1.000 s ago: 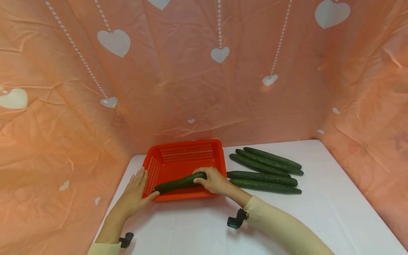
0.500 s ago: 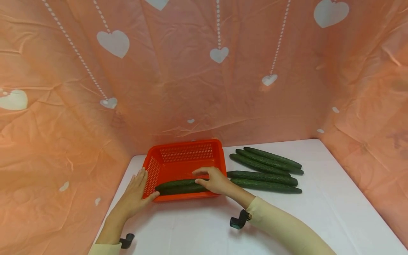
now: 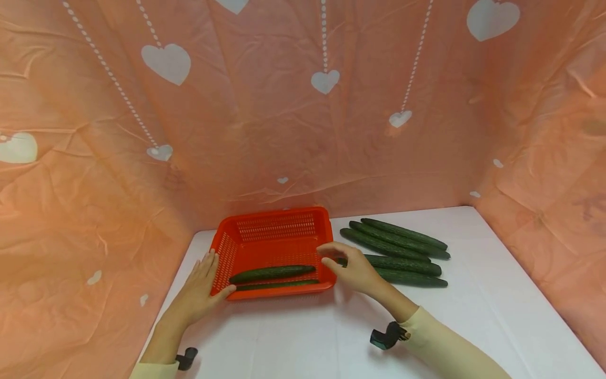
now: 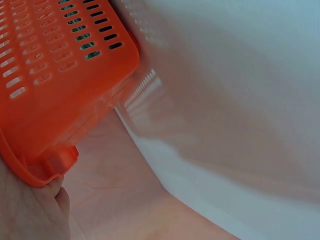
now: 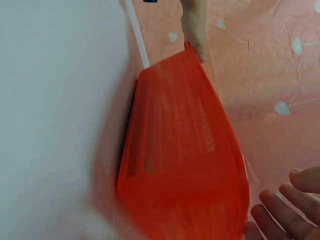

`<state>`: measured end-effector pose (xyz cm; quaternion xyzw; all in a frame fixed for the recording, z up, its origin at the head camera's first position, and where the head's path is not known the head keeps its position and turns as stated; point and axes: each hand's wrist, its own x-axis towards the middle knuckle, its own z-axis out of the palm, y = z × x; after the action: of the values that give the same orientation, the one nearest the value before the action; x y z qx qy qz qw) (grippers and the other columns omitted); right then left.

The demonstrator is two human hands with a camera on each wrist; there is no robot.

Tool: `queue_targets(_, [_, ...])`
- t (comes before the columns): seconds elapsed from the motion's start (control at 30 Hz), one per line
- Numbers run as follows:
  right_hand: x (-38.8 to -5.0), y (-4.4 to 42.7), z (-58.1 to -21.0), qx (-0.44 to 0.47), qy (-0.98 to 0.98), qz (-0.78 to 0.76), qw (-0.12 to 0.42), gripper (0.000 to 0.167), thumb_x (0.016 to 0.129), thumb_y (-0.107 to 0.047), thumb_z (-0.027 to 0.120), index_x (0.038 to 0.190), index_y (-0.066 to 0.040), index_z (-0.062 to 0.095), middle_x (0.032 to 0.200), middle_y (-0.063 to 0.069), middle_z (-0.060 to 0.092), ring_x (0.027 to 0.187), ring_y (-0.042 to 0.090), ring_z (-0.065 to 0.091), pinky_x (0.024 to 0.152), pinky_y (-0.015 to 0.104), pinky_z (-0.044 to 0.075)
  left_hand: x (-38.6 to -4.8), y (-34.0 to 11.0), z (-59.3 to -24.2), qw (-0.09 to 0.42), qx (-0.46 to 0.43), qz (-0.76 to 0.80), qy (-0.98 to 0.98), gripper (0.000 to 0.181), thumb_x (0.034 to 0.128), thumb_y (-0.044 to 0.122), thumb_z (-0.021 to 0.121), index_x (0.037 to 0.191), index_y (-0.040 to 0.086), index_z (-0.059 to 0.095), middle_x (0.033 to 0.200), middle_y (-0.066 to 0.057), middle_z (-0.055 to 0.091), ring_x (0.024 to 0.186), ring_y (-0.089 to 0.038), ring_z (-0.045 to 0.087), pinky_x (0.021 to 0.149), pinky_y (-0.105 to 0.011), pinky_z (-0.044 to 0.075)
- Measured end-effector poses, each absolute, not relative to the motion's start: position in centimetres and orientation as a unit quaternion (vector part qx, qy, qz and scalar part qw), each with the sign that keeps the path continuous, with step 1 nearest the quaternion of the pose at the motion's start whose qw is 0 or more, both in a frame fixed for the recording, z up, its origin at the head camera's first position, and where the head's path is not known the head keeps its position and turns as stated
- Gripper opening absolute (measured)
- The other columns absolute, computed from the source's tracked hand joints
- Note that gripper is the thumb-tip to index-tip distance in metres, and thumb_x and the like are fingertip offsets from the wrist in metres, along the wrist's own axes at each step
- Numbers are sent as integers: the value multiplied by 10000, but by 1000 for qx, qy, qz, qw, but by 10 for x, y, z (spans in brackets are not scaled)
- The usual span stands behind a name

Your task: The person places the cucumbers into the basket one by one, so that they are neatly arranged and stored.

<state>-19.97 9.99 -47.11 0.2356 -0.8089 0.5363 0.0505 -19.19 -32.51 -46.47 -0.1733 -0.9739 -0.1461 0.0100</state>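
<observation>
Two cucumbers lie lengthwise along the near side of an orange-red plastic basket (image 3: 284, 246); the upper cucumber (image 3: 272, 273) shows whole, the nearer cucumber (image 3: 279, 286) is partly hidden by the rim. My left hand (image 3: 201, 284) rests with extended fingers on the basket's left rim, its thumb at the near corner. In the left wrist view that hand (image 4: 30, 205) touches the rim from outside. My right hand (image 3: 355, 268), holding nothing, hovers at the basket's right edge with fingers loosely bent and spread. It covers the left ends of two cucumbers (image 3: 412, 265) on the table.
Several cucumbers (image 3: 395, 239) lie side by side on the white table (image 3: 303, 337), right of the basket. An orange-pink sheet with white hearts (image 3: 265, 131) hangs behind and at both sides.
The right hand has let go of a cucumber inside the basket and moved right, out past the rim. That cucumber now lies beside another. The left hand stays on the rim.
</observation>
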Motion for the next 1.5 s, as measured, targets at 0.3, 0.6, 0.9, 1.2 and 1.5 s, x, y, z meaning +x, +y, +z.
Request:
queue_targets(0.3, [-185,148,-483,225,-824,512,93,334,1007,-113,765,1339,-105,728,1296,39,760,1165,274,729,1010,607,573,-192,-326,-465,10,-170,-152,-973,1047,1035,596,616,1665,-110,167,1767,-290,71,1631,-490,81,1345,-488,-37])
queue_targets(0.6, [-172,197,-493,210,-859,448,131,388,964,-66,804,1341,-98,717,1308,52,754,1143,258,725,968,473,604,-192,-325,-467,13,-170,-158,-973,1041,1034,588,623,1673,-94,165,1772,-278,69,1630,-491,85,1345,-525,-3])
queue_targets(0.9, [-159,242,-509,180,-897,380,137,385,973,-130,812,1337,-55,713,1285,53,736,1122,286,698,954,458,586,-190,-324,-466,14,-172,-160,-972,1036,1037,585,621,1669,-101,170,1768,-287,79,1630,-489,87,1343,-543,12])
queue_targets(1.2, [-152,280,-520,179,-905,343,177,315,904,-61,860,1200,-72,753,1134,15,741,1009,244,692,882,283,566,-191,-325,-466,9,-169,-164,-972,1038,1039,589,614,1675,-91,155,1774,-276,54,1641,-467,53,1344,-479,-46])
queue_targets(1.5, [-149,300,-527,163,-915,334,156,285,880,-60,880,1134,-50,752,1073,26,693,897,172,646,779,330,598,-192,-326,-470,11,-168,-167,-972,1036,1038,593,614,1677,-85,161,1775,-272,56,1640,-471,57,1345,-492,-37])
